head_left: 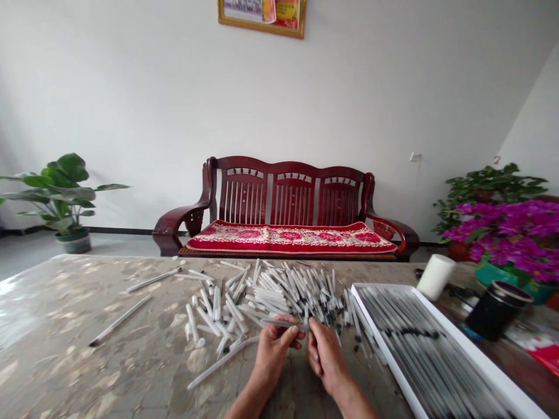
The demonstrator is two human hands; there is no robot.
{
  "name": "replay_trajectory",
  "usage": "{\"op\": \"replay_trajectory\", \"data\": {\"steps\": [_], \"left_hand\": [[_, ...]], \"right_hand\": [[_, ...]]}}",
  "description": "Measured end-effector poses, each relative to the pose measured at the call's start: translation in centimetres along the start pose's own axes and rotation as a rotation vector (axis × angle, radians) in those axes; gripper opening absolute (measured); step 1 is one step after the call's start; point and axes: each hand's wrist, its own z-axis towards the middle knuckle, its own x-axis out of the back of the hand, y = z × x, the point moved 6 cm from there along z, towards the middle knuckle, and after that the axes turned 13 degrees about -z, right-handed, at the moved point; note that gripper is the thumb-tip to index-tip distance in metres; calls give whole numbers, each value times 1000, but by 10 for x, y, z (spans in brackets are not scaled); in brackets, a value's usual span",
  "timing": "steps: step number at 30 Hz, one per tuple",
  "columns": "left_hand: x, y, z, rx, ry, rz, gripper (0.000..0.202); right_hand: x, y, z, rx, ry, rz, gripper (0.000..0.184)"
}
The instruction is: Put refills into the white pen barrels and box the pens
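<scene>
My left hand (276, 344) is closed in a pinch on a thin grey pen (279, 323), which lies roughly level and points to the left. Just beside it, my right hand (324, 349) has its thumb and fingers pressed together at the pen's right end, near a small pale upright piece (306, 312). What exactly the right fingers grip is too small to make out. Beyond both hands spreads a heap of white pen caps and barrels (271, 294), some with black ends. To the right, a white box (395, 366) holds many pens in rows.
Loose pens (120, 320) lie at the left of the patterned tablecloth (144, 372). A white cylinder (435, 277), a black cup (498, 311) and purple flowers (515, 233) stand right of the box. Behind the table is a red wooden bench (290, 192).
</scene>
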Motion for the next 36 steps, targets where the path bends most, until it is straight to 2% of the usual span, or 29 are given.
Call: {"op": "replay_trajectory", "data": {"steps": [3,6,10,13,17,20,23,25,27,29,32,36], "left_hand": [[-1,-7,0,101,5,-13,43],[-4,-15,-5,263,-8,-28,46],[-14,-25,-22,587,-152,-56,53],[-16,-24,-30,687,-235,-65,49],[-15,-22,-29,640,-271,-60,42],[-16,-21,-22,559,-241,-119,35],[-11,-16,-9,401,-119,-196,33],[-3,-13,-2,313,-2,-245,36],[5,-11,3,256,113,-275,42],[12,-8,5,199,198,-274,45],[17,-5,6,129,254,-246,45],[20,-5,6,113,282,-240,47]], "right_hand": [[6,-7,1,30,-21,23,54],[13,-11,2,67,-34,11,55],[17,-16,0,154,-54,-78,53],[16,-17,-3,185,-30,-149,49],[15,-20,-3,225,23,-235,47],[32,-24,2,289,168,-280,46],[67,-25,10,300,392,-443,39],[91,-30,12,350,553,-616,28],[108,-34,12,382,655,-819,28],[116,-37,10,378,698,-1051,34],[117,-38,7,332,691,-1370,38],[111,-35,5,313,639,-1624,28]]}}
